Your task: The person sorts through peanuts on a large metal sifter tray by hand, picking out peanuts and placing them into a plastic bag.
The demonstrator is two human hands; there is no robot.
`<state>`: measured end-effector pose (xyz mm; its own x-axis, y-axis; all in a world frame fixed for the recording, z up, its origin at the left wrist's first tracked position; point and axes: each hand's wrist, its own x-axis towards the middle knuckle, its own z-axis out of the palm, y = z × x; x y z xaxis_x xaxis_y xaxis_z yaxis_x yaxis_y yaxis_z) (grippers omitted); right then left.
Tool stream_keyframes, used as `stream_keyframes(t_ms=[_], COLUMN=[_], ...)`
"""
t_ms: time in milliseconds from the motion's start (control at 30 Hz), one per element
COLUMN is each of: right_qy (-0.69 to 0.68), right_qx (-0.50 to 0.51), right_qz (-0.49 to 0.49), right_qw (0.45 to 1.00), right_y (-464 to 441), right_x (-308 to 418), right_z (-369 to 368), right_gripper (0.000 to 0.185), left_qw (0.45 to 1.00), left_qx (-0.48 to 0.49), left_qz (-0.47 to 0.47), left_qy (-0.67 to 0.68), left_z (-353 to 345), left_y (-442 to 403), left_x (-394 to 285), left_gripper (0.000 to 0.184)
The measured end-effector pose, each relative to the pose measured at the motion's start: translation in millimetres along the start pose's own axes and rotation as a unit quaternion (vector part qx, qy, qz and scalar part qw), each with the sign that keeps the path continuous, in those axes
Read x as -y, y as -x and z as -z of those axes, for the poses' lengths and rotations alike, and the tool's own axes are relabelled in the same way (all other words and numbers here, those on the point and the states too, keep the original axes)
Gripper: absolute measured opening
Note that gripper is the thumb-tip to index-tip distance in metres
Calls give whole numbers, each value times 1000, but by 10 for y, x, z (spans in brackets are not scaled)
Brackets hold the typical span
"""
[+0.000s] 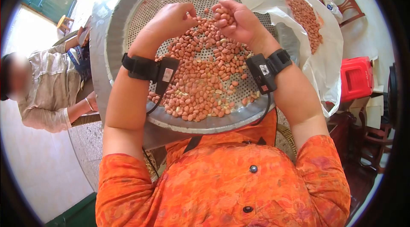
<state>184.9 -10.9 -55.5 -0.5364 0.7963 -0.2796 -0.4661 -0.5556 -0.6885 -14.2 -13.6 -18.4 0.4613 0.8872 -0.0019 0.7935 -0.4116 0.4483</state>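
Reddish-brown shelled peanuts (200,82) lie spread over a large round perforated metal sieve (145,13), thickest toward its near side. Above the far part of the pile, my right hand (239,20) is turned palm up, its fingers curled around a small heap of peanuts. My left hand (173,20) hovers to the left of it, thumb and fingers drawn together in a pinch. What those fingertips hold, if anything, is too small to make out. Some paler, split kernels show among the peanuts.
Beside the sieve on the right, a white plastic bag (316,64) lies open with more peanuts inside. A red plastic container (356,79) and wooden chairs stand beyond it. At the left, another person (47,84) sits by the metal table (98,47). Cabled black devices are strapped to both my wrists.
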Motion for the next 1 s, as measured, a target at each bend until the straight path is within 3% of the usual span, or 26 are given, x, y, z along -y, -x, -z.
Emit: stream_keyframes(t_ms=[67, 200, 267, 333, 367, 433, 533, 667, 767, 800, 867, 933, 1000], right_qy=[-80, -110, -108, -106, -118, -129, -119, -93, -44, -15, 13, 40, 2], right_qx=[15, -79, -76, -72, -29, 12, -33, -30, -28, -22, -18, -82, -68], right_qz=[20, 84, 101, 118, 113, 110, 128, 95, 42, 15, 14, -5, 9], right_qw=[996, 987, 986, 985, 986, 986, 984, 991, 998, 1000, 1000, 996, 998], right_y=[-3, 91, 104, 92, 73, 92, 101, 64, 56, 44, 14, 72, 8], right_x=[64, 159, 187, 216, 221, 230, 217, 194, 146, 128, 61, -9, -100], right_z=[49, -17, 14, 94, 170, 171, 160, 186, 140, 115, 56, -123, -141], right_gripper=[19, 16, 16, 17, 17, 18, 19, 20, 20, 20, 24, 30, 33], left_qw=[992, 991, 993, 986, 986, 978, 969, 964, 986, 986, 985, 981, 949], left_qx=[-91, -96, -54, -12, -13, 29, 102, 91, 10, 10, -89, -135, -222], left_qz=[-49, -10, -6, -102, -102, -192, -224, -232, -100, -98, -100, -118, -206], left_qy=[-72, -93, -103, -129, -129, -80, -32, -94, -133, -134, -113, -75, 92], left_z=[-224, -446, -490, -562, -575, -585, -630, -520, -233, -204, -157, -188, -214], left_y=[-86, -70, -50, 10, 72, 164, 158, -9, -2, -6, -13, -36, -1], left_x=[110, -144, -373, -523, -568, -646, -574, -173, -17, 5, 27, -133, -309], left_gripper=[33, 40, 41, 41, 41, 32, 22, 10, 8, 8, 9, 11, 15])
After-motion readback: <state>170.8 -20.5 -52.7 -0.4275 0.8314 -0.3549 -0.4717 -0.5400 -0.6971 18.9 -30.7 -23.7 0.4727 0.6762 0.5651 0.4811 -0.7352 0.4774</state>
